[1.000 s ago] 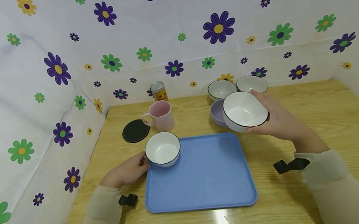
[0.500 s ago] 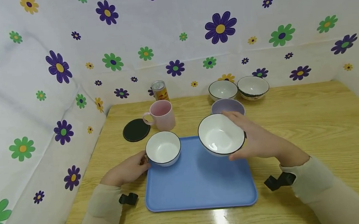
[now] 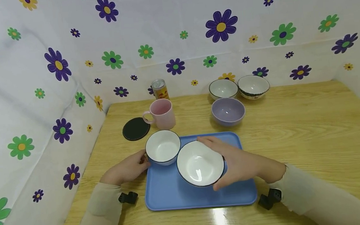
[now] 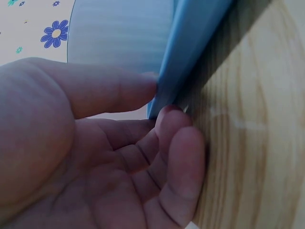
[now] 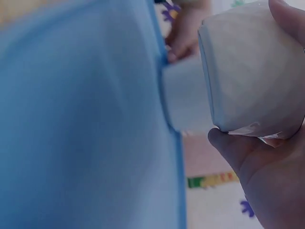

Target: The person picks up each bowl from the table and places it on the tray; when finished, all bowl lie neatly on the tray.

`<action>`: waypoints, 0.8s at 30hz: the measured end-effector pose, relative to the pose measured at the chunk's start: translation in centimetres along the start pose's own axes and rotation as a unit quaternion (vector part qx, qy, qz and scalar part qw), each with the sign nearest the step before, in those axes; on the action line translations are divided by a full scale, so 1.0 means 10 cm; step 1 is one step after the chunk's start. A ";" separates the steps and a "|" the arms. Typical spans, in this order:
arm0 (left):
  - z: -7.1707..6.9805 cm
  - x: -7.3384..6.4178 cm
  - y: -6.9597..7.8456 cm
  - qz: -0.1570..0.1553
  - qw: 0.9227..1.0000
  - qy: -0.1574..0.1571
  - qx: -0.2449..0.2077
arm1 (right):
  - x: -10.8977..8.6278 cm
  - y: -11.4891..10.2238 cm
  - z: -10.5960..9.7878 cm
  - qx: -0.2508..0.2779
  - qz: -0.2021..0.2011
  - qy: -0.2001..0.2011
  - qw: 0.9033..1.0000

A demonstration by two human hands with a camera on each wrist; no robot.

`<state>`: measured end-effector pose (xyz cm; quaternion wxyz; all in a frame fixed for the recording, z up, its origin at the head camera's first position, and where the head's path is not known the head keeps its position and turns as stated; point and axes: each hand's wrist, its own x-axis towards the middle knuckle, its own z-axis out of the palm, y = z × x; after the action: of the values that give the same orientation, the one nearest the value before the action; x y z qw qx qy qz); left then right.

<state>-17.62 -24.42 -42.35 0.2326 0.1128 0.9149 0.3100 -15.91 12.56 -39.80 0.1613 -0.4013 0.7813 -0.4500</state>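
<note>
Wooden tabletop (image 3: 309, 124), roomy rightward, left fingers (image 4: 185, 164) pinching blue tray edge (image 4: 183, 50), right fingers (image 3: 211, 143) gripping raised white bowl (image 3: 198, 165)

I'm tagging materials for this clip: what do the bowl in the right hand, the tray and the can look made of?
Bowl in the right hand: likely glazed ceramic, glossy, given the bright highlight inside; enamelled metal is possible. Tray: probably moulded plastic, satin, with even blue colour and rounded corners. Can: apparently metal, with a silvery, shiny top.
</note>
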 end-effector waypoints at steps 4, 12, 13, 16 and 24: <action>-0.01 0.00 -0.01 -0.002 1.000 0.002 0.007 | 0.07 0.00 0.15 -0.011 -0.019 -0.035 0.999; -0.02 0.00 0.00 0.006 1.000 -0.003 0.004 | 0.18 -0.04 0.38 -0.012 -0.012 -0.088 0.996; -0.02 0.00 -0.01 0.007 1.000 -0.003 0.006 | 0.19 -0.04 0.40 -0.014 -0.013 -0.088 0.996; -0.02 0.01 -0.03 0.009 1.000 -0.001 0.006 | 0.23 -0.05 0.48 -0.012 -0.012 -0.089 0.996; -0.01 0.03 -0.06 0.007 1.000 -0.004 -0.005 | 0.33 -0.03 0.58 0.010 0.023 -0.102 0.995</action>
<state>-17.97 -24.88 -42.75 0.2343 0.1194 0.9118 0.3155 -14.30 6.61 -42.36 0.2541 -0.4253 0.7654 -0.4107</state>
